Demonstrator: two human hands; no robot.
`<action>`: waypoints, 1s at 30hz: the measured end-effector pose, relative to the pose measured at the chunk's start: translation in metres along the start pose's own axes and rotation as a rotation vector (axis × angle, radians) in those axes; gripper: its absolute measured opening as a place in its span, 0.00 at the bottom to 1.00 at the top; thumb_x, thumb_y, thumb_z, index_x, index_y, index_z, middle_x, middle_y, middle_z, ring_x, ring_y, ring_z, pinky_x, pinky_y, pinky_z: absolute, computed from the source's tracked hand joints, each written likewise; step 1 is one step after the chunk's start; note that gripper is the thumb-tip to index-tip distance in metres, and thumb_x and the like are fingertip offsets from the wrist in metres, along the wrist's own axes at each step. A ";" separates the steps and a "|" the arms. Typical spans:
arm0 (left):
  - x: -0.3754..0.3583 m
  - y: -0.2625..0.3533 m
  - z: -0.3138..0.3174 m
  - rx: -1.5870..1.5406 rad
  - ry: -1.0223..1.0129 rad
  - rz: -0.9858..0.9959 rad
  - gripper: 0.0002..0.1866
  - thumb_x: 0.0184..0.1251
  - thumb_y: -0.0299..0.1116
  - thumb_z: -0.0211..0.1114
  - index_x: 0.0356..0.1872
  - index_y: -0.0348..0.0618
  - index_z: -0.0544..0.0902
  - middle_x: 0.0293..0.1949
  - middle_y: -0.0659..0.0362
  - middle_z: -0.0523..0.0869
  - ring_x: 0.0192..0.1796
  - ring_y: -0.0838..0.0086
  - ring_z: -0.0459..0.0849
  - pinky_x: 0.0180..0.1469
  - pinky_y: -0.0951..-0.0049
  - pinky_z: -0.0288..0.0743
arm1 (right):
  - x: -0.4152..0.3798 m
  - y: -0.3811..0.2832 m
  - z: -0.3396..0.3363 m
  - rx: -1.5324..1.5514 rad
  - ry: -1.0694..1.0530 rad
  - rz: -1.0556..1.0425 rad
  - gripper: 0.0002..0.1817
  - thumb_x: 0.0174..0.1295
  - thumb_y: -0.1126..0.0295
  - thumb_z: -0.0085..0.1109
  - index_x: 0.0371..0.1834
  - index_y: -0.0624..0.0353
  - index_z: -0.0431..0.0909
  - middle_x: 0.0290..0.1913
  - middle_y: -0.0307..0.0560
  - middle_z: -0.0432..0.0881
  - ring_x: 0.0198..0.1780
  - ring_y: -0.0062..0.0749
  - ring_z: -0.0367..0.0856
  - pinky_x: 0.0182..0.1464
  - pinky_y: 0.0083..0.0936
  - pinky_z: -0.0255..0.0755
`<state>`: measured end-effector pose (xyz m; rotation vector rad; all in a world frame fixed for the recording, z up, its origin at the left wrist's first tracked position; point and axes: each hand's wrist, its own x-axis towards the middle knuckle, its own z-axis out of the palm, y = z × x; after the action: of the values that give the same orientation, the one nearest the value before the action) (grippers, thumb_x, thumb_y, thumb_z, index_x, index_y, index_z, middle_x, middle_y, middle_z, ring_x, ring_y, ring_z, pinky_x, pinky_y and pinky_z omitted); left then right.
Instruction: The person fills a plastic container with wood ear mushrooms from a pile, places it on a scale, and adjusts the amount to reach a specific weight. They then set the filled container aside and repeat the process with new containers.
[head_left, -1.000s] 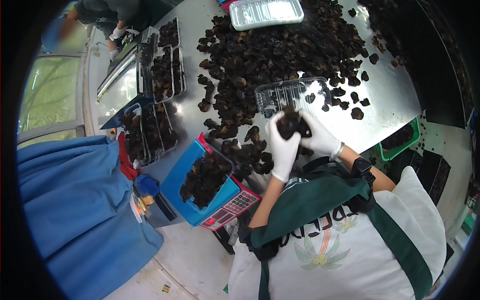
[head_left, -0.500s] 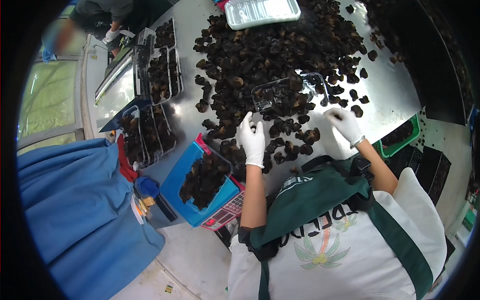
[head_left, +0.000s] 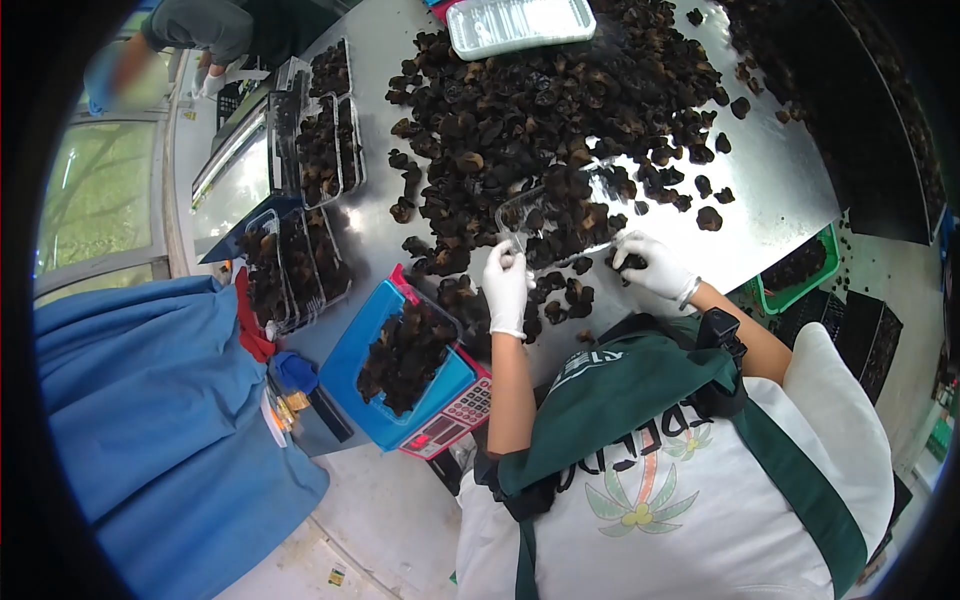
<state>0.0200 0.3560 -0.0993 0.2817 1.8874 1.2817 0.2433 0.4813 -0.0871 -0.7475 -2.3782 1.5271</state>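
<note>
A clear plastic tray [head_left: 508, 213] heaped with dark, wrinkled dried pieces lies on the steel table [head_left: 780, 190], just in front of me. My left hand [head_left: 505, 285], in a white glove, pinches the tray's near left corner. My right hand [head_left: 652, 266], also gloved, rests to the right of the tray with its fingers closed over a few loose dark pieces [head_left: 622, 261]. More loose pieces [head_left: 562, 295] lie between my hands. A big pile of the same dark pieces [head_left: 540, 90] covers the table beyond the tray.
A blue pan full of dark pieces [head_left: 372, 325] sits on a scale [head_left: 455, 415] at my left. Filled clear trays [head_left: 325, 140] stand further left, an empty tray [head_left: 520, 22] at the far edge. A person in blue [head_left: 150, 420] is beside me, another person [head_left: 200, 25] far left. A green crate [head_left: 805, 275] sits below the table edge.
A second ago both hands held a clump over the tray, then let it drop and spread apart. Now the left hand grips the tray's corner and the right closes on loose pieces.
</note>
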 end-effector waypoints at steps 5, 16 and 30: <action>-0.008 -0.030 0.005 -0.054 -0.004 -0.032 0.16 0.65 0.23 0.57 0.54 0.34 0.72 0.27 0.59 0.78 0.20 0.80 0.77 0.20 0.81 0.74 | 0.028 -0.018 -0.031 -0.024 0.154 0.054 0.15 0.52 0.73 0.58 0.45 0.52 0.78 0.54 0.48 0.75 0.52 0.33 0.73 0.52 0.27 0.68; -0.006 -0.040 0.003 -0.043 -0.048 -0.031 0.18 0.67 0.23 0.54 0.57 0.36 0.69 0.29 0.59 0.77 0.23 0.77 0.79 0.24 0.77 0.79 | 0.034 0.072 -0.044 -0.123 0.281 0.358 0.12 0.59 0.67 0.56 0.42 0.61 0.80 0.36 0.49 0.84 0.39 0.32 0.82 0.45 0.26 0.73; -0.004 -0.015 0.011 -0.159 -0.104 -0.011 0.22 0.67 0.23 0.53 0.62 0.35 0.66 0.30 0.60 0.76 0.26 0.79 0.79 0.30 0.77 0.82 | 0.048 0.048 -0.062 -0.136 0.463 0.228 0.12 0.60 0.70 0.54 0.44 0.60 0.80 0.36 0.48 0.84 0.38 0.33 0.83 0.44 0.24 0.73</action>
<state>0.0341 0.3541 -0.1120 0.2499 1.6873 1.3745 0.2448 0.5712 -0.1074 -1.2827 -2.1121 1.1118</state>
